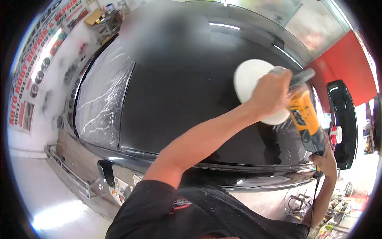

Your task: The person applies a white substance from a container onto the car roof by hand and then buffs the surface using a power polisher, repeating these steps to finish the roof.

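Note:
A yellow and black polisher (305, 113) lies over the glossy black car roof (179, 107). Its round white pad (248, 77) rests against the roof, slightly tilted in my view. My left hand (274, 91) is wrapped round the front of the machine beside its grey handle, with the forearm reaching across the roof. At the rear, the fingers of my right hand (325, 159) close round the black grip, where a cord hangs down. Whitish streaks mark the dark surface near the pad.
Clear plastic film (101, 91) covers the windshield. A side mirror (106, 173) juts out near me. To the right stand a black spoiler-like panel (343, 123), a red and white container (336, 135) and a red panel (346, 63). A blurred patch hides the far roof.

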{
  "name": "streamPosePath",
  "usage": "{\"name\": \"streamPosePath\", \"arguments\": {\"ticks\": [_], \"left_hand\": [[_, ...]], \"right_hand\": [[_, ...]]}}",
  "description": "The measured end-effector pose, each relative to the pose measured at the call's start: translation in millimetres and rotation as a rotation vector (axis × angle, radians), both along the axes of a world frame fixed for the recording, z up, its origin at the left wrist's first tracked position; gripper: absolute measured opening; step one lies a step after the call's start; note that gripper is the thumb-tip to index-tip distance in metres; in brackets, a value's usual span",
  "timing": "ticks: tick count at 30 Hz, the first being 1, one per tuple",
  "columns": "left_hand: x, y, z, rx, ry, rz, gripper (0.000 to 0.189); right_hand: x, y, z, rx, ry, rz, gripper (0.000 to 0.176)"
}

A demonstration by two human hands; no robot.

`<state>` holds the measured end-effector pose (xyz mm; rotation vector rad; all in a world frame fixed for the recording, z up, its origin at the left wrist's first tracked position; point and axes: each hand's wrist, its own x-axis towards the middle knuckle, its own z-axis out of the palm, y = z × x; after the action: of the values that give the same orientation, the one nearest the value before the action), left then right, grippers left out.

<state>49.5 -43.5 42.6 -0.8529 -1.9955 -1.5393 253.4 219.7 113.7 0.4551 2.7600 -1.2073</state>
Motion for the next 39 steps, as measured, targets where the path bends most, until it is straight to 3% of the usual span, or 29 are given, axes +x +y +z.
{"name": "streamPosePath", "arguments": {"ticks": [4,5,7,11,13,15,17,19,21,23,24,25,27,29,32,33,34,36,38,39], "left_hand": [[-37,11,-1,0.081,-0.005,0.031,0.038],[-45,3,-4,0.105,-0.007,0.066,0.038],[-57,-21,-6,0.150,-0.007,0.136,0.038],[-72,-89,-15,0.182,-0.081,0.257,0.042],[-83,-124,-24,0.229,-0.091,0.313,0.043],[-92,-165,-30,0.144,-0.021,0.503,0.048],[-109,-210,-43,0.136,0.046,0.636,0.054],[-115,-251,-54,0.126,0.116,0.754,0.060],[-84,-298,-38,0.059,-0.055,0.797,0.049],[-90,-339,-61,-0.120,-0.070,1.026,0.067],[-75,-353,-53,-0.043,-0.245,0.920,0.071],[-68,-364,-61,0.006,-0.143,0.925,0.068],[-28,-358,-46,0.011,-0.151,0.870,0.063],[-4,-338,-42,0.088,-0.258,0.764,0.053],[26,-285,-32,0.018,-0.193,0.757,0.056],[25,-266,-42,-0.018,-0.049,0.790,0.053],[36,-241,-30,-0.030,-0.112,0.722,0.051],[57,-184,-13,-0.011,-0.152,0.576,0.048],[69,-135,-7,-0.021,-0.163,0.445,0.044],[77,-110,-2,-0.065,-0.198,0.388,0.042]], "right_hand": [[-27,-5,22,0.065,-0.105,-0.094,0.100],[-39,-16,33,0.209,-0.197,-0.155,0.099],[-65,-36,42,0.260,-0.148,-0.090,0.100],[-122,-72,34,0.138,0.068,0.250,0.103],[-149,-108,44,0.227,0.019,0.316,0.103],[-173,-160,56,0.230,-0.129,0.257,0.101],[-200,-192,45,0.287,-0.020,0.439,0.098],[-220,-242,48,0.342,-0.094,0.490,0.097],[-244,-255,24,0.434,0.085,0.666,0.096],[-253,-293,27,0.479,-0.123,0.734,0.090],[-257,-300,23,0.418,-0.096,0.818,0.091],[-260,-301,14,0.354,-0.070,0.897,0.091],[-254,-292,2,0.511,0.032,0.907,0.093],[-221,-276,15,0.480,-0.049,0.865,0.094],[-173,-228,22,0.413,-0.087,0.813,0.096],[-156,-205,21,0.389,-0.084,0.799,0.096],[-139,-179,18,0.343,-0.042,0.768,0.097],[-97,-147,32,0.328,-0.249,0.557,0.100],[-59,-80,4,0.349,0.081,0.620,0.099],[-36,-66,13,0.307,0.006,0.527,0.100]]}}
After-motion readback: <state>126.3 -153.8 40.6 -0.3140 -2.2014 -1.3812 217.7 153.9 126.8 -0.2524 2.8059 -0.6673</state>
